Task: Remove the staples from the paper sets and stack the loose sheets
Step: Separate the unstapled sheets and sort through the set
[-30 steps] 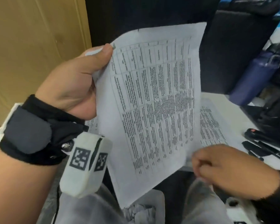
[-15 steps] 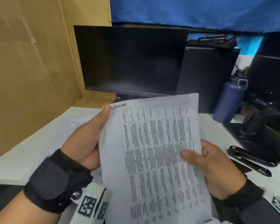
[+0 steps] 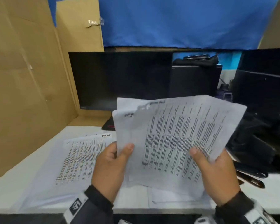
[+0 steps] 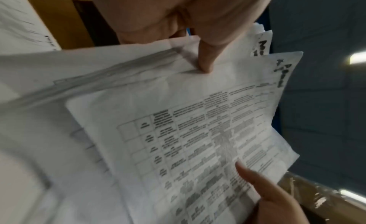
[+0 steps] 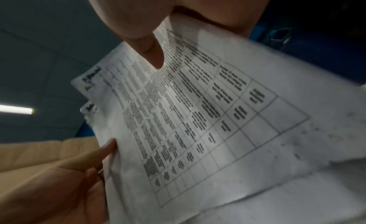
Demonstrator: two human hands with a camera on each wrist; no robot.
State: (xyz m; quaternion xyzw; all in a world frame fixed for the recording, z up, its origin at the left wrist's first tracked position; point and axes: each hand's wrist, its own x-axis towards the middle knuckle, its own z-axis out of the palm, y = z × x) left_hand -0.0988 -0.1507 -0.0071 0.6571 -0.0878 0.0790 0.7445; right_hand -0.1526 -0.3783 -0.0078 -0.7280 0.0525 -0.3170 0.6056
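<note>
I hold a fanned set of printed sheets above the white desk. My left hand pinches the lower left edge of the rear sheets, thumb on the front. My right hand grips the front sheet at its lower right, thumb on the print. The front sheet tilts to the right, away from the others. In the left wrist view the thumb presses the paper. The right wrist view shows the table-printed sheet under my thumb. No staple is visible.
A stack of printed sheets lies on the desk at the left. Black tools lie at the right edge. A dark monitor stands behind, cardboard walls the left side, and more paper lies under my hands.
The right hand rose from below and took hold of the paper's right side. The left hand slid from the top corner to the lower edge. The sheets fanned apart, the front one tilting right.
</note>
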